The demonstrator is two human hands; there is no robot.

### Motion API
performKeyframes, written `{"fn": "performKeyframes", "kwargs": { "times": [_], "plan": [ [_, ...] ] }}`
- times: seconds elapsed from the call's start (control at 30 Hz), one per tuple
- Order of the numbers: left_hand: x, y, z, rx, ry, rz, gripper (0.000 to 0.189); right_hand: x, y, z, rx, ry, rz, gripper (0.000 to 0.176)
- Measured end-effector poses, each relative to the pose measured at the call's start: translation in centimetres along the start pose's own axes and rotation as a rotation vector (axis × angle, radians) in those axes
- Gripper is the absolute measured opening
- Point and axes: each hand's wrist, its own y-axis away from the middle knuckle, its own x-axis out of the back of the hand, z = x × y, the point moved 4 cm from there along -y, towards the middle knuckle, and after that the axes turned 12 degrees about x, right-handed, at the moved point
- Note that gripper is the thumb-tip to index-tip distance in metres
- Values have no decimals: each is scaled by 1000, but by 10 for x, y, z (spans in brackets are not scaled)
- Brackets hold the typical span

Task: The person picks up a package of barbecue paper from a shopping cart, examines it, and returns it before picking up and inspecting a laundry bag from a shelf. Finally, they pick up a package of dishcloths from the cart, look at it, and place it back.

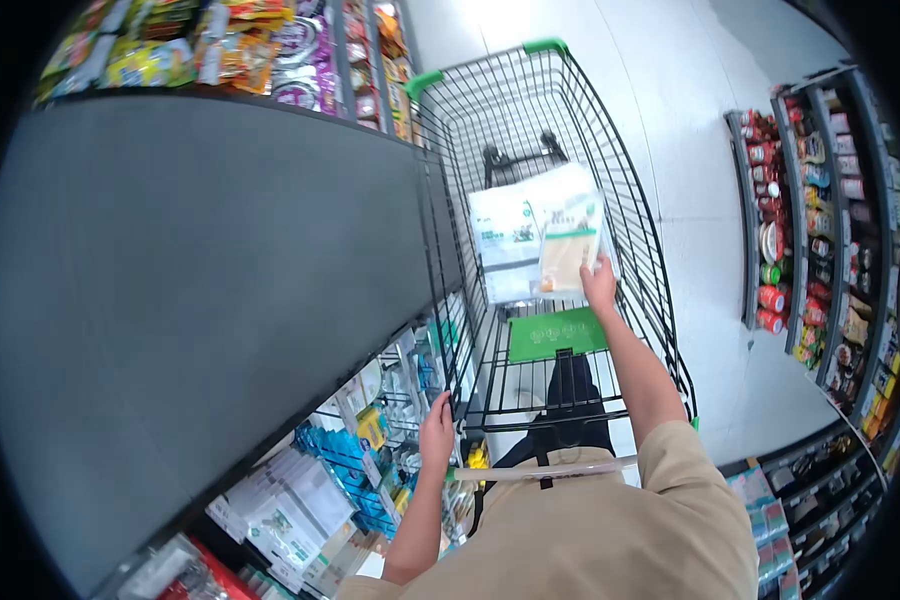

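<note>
A black wire shopping cart (638,190) with green corner caps stands in front of me. My right hand (598,284) reaches into it and grips the lower right edge of a flat plastic packet (571,247) with a beige lower part and a green stripe. That packet overlaps a larger white plastic package (506,225) with green print and a dark band. My left hand (436,432) is closed at the cart's near left side, its fingers against the wire rim. A green panel (555,335) with pale lettering lies across the cart's near part.
A wide dark shelf top (200,270) runs along the left. Below it hang blue packets (338,462) and white packages (290,515). Colourful snack bags (240,60) fill the far left rack. Shelves of jars (768,235) stand on the right, across the pale floor (695,260).
</note>
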Motion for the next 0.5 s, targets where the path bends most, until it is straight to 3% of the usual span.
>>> {"fn": "performKeyframes", "kwargs": {
  "times": [0.1, 0.17, 0.23, 0.27, 0.33, 0.4, 0.5],
  "plan": [
    [1, 1, -5, -85, 42, 66, 29, -5, 11, 3, 18, -300, -18, 42],
    [2, 1, -7, 8, -1, -19, 28, 7, 31, -20, -33, -487, -4, 37],
    [-5, -5, -20, -111, 29, 58, 28, 19, 52, -43, 59, -465, 6, 33],
    [-4, -3, -22, -154, 51, 66, 28, 38, 81, -76, 3, -685, -25, 33],
    [1, -5, -29, -200, 124, 130, 29, 61, 127, -111, 43, -809, -58, 39],
    [0, -7, -27, -374, 215, 188, 32, 95, 183, -161, 112, -891, -127, 49],
    [11, 6, -31, -407, 477, 244, 36, 107, 246, -189, 232, -980, -277, 50]
  ]
}}
